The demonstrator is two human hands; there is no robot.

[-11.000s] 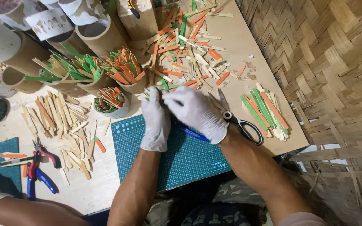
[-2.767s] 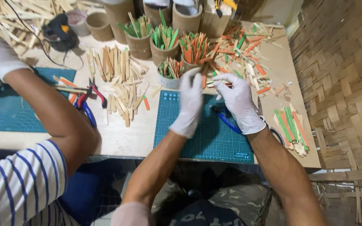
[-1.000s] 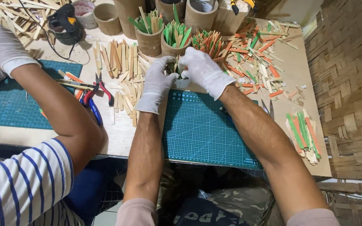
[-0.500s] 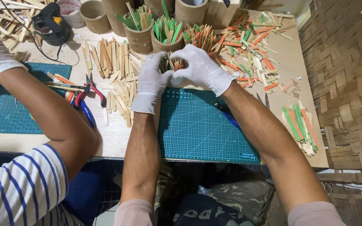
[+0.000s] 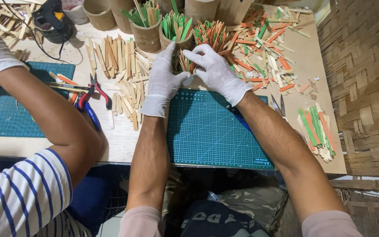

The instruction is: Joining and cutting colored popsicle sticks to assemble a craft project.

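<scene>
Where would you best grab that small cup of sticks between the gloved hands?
Probably by its side wall, low down, from both sides: the small cup stands upright and sticks bristle out of its top. The left hand and right hand flank it that way.

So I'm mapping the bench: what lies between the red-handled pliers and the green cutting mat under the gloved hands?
In the head view, loose plain wooden sticks lie on the table between the pliers and the cutting mat.

Matt white fabric gloves on hands (image 5: 189,74); painted wooden sticks (image 5: 185,61); matt rubbery mat (image 5: 216,131).
</scene>
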